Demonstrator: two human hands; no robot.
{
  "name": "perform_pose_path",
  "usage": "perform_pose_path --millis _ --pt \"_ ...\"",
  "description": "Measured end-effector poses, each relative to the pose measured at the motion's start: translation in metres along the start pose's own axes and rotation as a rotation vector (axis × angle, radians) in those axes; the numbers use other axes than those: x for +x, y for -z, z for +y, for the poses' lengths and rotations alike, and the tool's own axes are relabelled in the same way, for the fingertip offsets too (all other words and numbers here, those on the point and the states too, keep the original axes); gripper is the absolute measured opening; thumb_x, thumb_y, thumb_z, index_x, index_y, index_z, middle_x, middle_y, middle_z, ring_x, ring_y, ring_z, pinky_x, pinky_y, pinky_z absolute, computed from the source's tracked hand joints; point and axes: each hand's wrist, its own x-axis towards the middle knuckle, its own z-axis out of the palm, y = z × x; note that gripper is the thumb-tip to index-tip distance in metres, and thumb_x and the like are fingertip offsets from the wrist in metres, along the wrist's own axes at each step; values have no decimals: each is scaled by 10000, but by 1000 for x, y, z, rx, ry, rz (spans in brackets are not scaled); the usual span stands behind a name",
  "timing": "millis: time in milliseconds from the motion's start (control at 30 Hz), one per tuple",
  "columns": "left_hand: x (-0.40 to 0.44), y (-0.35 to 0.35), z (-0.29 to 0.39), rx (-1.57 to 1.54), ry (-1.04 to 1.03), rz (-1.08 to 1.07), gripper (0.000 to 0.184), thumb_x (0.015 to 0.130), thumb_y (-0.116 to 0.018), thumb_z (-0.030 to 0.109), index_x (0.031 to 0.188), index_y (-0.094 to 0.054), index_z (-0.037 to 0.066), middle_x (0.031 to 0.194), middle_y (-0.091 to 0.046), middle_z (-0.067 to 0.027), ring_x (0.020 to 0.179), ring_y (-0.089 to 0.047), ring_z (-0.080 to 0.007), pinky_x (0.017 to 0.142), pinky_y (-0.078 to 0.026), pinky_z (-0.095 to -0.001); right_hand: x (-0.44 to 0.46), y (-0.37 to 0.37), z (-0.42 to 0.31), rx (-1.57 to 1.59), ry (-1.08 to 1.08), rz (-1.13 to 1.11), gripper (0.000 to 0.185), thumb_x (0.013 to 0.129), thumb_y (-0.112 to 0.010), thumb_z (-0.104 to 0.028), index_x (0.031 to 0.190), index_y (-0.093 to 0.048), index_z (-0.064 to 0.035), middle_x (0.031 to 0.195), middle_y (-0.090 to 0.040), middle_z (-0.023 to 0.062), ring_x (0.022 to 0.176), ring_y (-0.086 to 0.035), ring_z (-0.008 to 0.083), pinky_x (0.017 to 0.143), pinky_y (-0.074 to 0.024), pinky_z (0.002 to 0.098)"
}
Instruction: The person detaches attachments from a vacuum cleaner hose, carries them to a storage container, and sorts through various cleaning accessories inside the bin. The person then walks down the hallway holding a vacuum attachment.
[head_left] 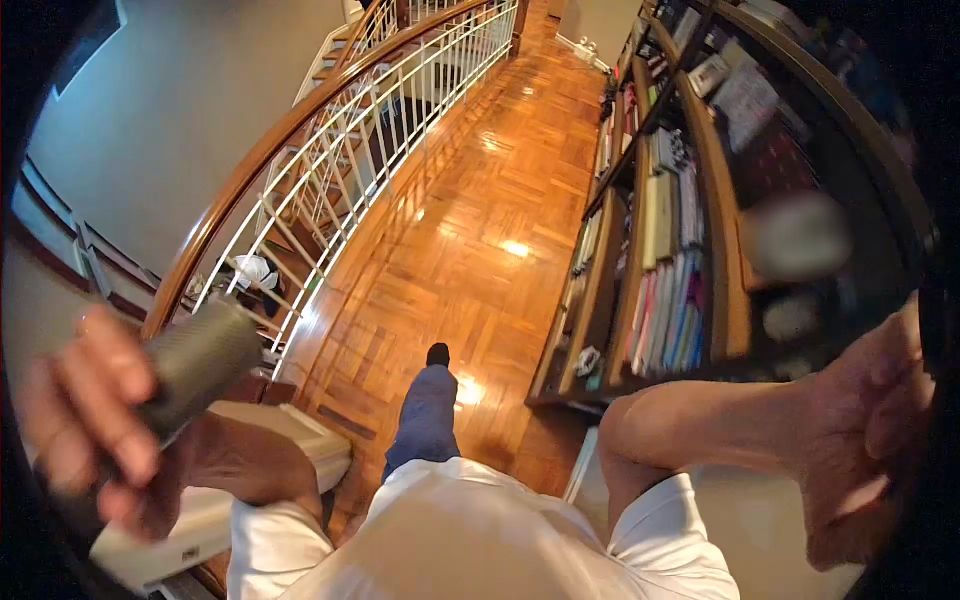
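A dark grey-green cylinder point(205, 362) with a ribbed surface is in my left hand point(95, 410), whose fingers wrap round its lower end. Both are blurred, in front of the railing at the left. My right hand point(865, 440) is raised at the far right edge, near the bookshelf, with its fingers curled and partly cut off by the dark border. Whether it holds anything is hidden.
A wooden handrail point(240, 165) with white bars curves along the left, with stairs beyond. The parquet floor point(490, 220) runs ahead. A dark bookshelf point(715, 200) full of books lines the right. A pale cabinet point(315, 440) stands at the lower left.
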Motion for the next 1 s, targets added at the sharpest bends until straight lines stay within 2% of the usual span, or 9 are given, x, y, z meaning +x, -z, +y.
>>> perform_pose_path --millis 133,400,533,667,833,1000 --pt "89 11 -119 94 -191 -147 369 785 -778 122 1119 -621 147 970 -632 7 776 -601 -105 740 -438 -301 11 9 127 4 87 -36 221 851 -688 -216 1025 -638 -89 747 -468 -14 646 -421 65 647 -270 258" --pt "229 -5 -380 7 -297 -250 308 799 -762 137 1072 -620 143 966 -633 -1 777 -590 -117 738 -441 -308 53 49 363 -141 120 -59 246 831 -704 -191 1035 -640 -67 769 -503 7 646 -447 75 629 -298 253" --pt "272 -23 -523 -2 -296 -277 277 807 -755 144 1049 -620 142 964 -634 -5 777 -585 -123 737 -443 -311 43 92 495 -159 148 -42 259 821 -711 -178 1040 -641 -57 779 -521 18 646 -460 80 621 -313 251" --pt "322 -55 -683 34 -219 -240 248 814 -747 151 1026 -620 140 962 -634 -9 777 -580 -129 736 -445 -315 46 141 674 -171 157 -37 273 811 -719 -165 1045 -642 -46 790 -538 28 646 -474 85 612 -327 249" --pt "424 -66 -872 -1 -38 -187 211 823 -737 161 997 -620 138 960 -635 -13 778 -573 -137 735 -447 -319 94 154 910 -100 62 -26 290 799 -728 -149 1051 -644 -33 803 -560 42 646 -490 91 601 -344 246" --pt "447 -84 -1045 27 -50 -179 177 831 -728 170 968 -620 136 958 -635 -18 778 -566 -144 734 -450 -324 74 173 1092 -81 75 -102 308 786 -738 -134 1057 -645 -19 816 -582 55 646 -506 97 590 -362 243"
